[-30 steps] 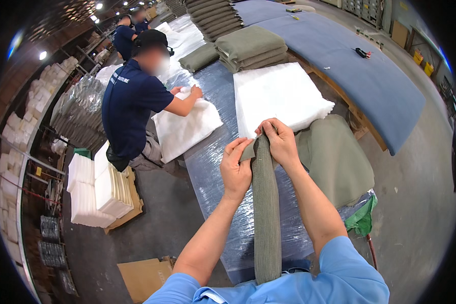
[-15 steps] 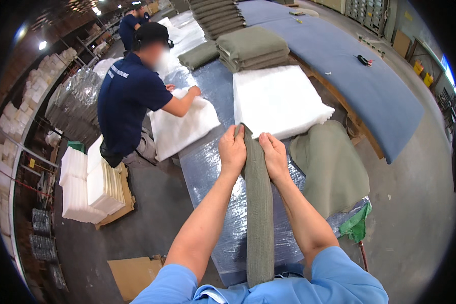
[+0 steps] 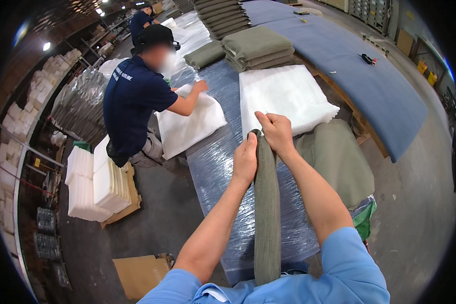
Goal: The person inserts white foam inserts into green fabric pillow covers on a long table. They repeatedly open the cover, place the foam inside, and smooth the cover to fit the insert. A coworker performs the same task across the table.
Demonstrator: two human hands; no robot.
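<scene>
A long, narrow piece of folded grey-green knit fabric stretches from my hands back to my body. My left hand is closed on its far end, thumb on top. Right beside that end, my right hand is curled shut with the thumb raised; what its fingers pinch is hidden. Just beyond my hands lies a white batting pad on the plastic-wrapped table. More grey-green fabric drapes over the table's right side.
At the left a co-worker in a dark shirt handles another white pad. Folded grey-green fabric is stacked at the back. A blue-covered table runs along the right. White foam blocks stand on the floor.
My right hand has moved up and away from the fabric's end, its thumb now raised. My left hand still grips the end. The view has shifted slightly.
</scene>
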